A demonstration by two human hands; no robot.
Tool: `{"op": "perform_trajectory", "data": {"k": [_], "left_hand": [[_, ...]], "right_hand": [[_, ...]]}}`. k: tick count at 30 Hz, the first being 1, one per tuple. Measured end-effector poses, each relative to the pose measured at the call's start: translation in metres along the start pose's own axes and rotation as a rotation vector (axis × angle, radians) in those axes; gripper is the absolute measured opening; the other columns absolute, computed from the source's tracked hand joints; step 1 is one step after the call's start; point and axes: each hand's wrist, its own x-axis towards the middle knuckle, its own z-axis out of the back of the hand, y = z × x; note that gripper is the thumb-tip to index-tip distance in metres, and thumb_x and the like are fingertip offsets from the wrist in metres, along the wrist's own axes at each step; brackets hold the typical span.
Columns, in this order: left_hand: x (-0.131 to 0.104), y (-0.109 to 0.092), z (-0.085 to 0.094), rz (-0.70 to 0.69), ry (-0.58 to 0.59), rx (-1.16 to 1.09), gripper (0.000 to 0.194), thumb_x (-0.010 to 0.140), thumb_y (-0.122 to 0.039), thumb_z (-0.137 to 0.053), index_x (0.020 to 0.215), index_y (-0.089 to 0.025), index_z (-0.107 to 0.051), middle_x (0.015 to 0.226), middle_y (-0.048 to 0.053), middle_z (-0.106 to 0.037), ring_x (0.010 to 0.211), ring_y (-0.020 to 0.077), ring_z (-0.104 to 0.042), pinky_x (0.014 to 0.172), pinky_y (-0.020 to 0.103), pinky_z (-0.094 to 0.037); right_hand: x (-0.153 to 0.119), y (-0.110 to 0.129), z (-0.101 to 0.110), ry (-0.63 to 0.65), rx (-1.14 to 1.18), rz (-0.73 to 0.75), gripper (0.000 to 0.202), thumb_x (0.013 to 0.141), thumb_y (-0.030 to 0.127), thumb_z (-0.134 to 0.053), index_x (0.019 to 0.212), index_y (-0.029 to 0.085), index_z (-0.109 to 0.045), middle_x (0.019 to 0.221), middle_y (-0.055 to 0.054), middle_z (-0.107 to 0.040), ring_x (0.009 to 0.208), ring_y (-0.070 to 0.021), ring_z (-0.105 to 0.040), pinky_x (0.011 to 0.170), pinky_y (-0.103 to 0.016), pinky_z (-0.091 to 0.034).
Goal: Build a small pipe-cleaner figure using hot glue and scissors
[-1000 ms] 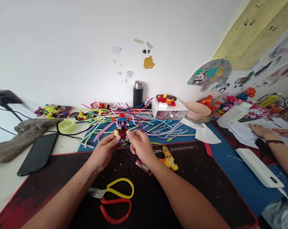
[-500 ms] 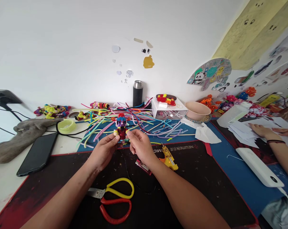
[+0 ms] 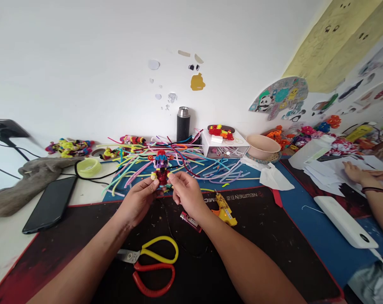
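A small figure [image 3: 162,169] with a red body, a purple face and a blue and red headpiece is held upright above the dark mat. My left hand [image 3: 141,196] pinches its arm on the left side. On the other side, my right hand [image 3: 187,192] grips its other arm between thumb and fingers. Scissors [image 3: 156,266] with one yellow and one red handle lie below my hands. A red lighter [image 3: 190,221] lies under my right wrist, and a yellow glue gun [image 3: 225,210] is just to its right.
Behind the figure, colourful fuzzy stems [image 3: 140,169] lie spread out. A black flask [image 3: 183,125], a white box [image 3: 225,145] and a pink bowl [image 3: 263,146] stand near the wall. A phone [image 3: 50,204] lies left; a white device [image 3: 345,221] and another person's hands [image 3: 356,174] are right.
The other person's hand and forearm at the right have shifted slightly to the right over the papers. The figure is tilted very slightly differently; my hands keep their grip.
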Motion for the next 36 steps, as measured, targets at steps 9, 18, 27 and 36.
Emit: {"op": "perform_trajectory", "data": {"k": [9,18,27,36], "left_hand": [[0.0000,-0.0001,0.0001,-0.001,0.008,-0.037,0.035,0.068,-0.041,-0.107,0.084,-0.017,-0.087,0.091,0.009,-0.082,0.083,0.0224,-0.071,0.078,0.032,-0.056],[0.0000,-0.0005,-0.0002,-0.001,-0.005,-0.047,0.036,0.065,-0.041,-0.109,0.083,-0.018,-0.087,0.091,0.009,-0.082,0.084,0.0233,-0.072,0.079,0.033,-0.057],[0.0004,-0.0002,0.0016,0.003,0.003,-0.034,0.034,0.068,-0.041,-0.107,0.081,-0.018,-0.086,0.089,0.009,-0.082,0.085,0.0239,-0.072,0.080,0.034,-0.057],[-0.0005,-0.0032,-0.0016,0.011,-0.005,-0.027,0.040,0.061,-0.045,-0.110,0.080,-0.019,-0.087,0.089,0.008,-0.081,0.083,0.0211,-0.069,0.077,0.031,-0.057]], "right_hand": [[0.0007,-0.0011,0.0000,0.001,0.010,0.002,0.052,0.091,0.073,-0.076,0.083,0.024,-0.059,0.057,0.010,-0.053,0.037,-0.0078,-0.042,0.038,-0.024,-0.027],[0.0006,-0.0009,-0.0002,-0.007,0.016,-0.002,0.053,0.090,0.073,-0.076,0.083,0.023,-0.059,0.064,0.008,-0.058,0.037,-0.0070,-0.044,0.038,-0.023,-0.027],[0.0002,-0.0005,0.0005,-0.002,-0.004,0.003,0.053,0.091,0.073,-0.075,0.084,0.023,-0.059,0.065,0.008,-0.059,0.038,-0.0067,-0.045,0.037,-0.023,-0.028],[0.0007,-0.0014,0.0002,0.002,0.012,0.006,0.053,0.090,0.074,-0.076,0.084,0.024,-0.060,0.058,0.010,-0.053,0.037,-0.0076,-0.043,0.038,-0.024,-0.027]]}}
